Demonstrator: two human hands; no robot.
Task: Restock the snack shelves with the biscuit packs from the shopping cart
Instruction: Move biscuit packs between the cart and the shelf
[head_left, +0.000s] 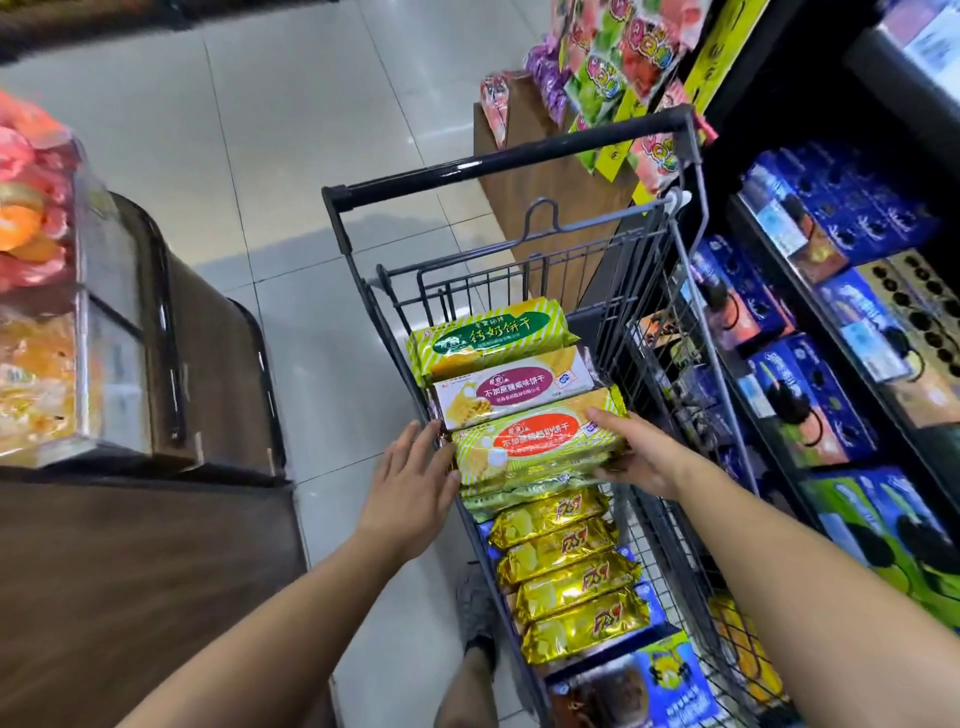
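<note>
A dark wire shopping cart (498, 167) stands in the aisle, filled with biscuit packs. On top of the stack lies a green-and-yellow pack with an orange label (535, 441). My left hand (410, 478) presses its left end with straight fingers. My right hand (639, 452) grips its right end, thumb on top and fingers underneath. Behind it lie a purple-label pack (514, 391) and a green-label pack (493, 332). Several gold foil packs (566, 566) fill the near part of the cart, with blue packs (670, 675) nearest to me.
Dark snack shelves (831, 291) with blue boxes run along the right, close against the cart. Candy bags (623, 47) hang at the top right. A brown counter (130, 571) with clear bins of sweets (52, 312) stands on the left. Grey tiled floor (311, 130) stretches ahead.
</note>
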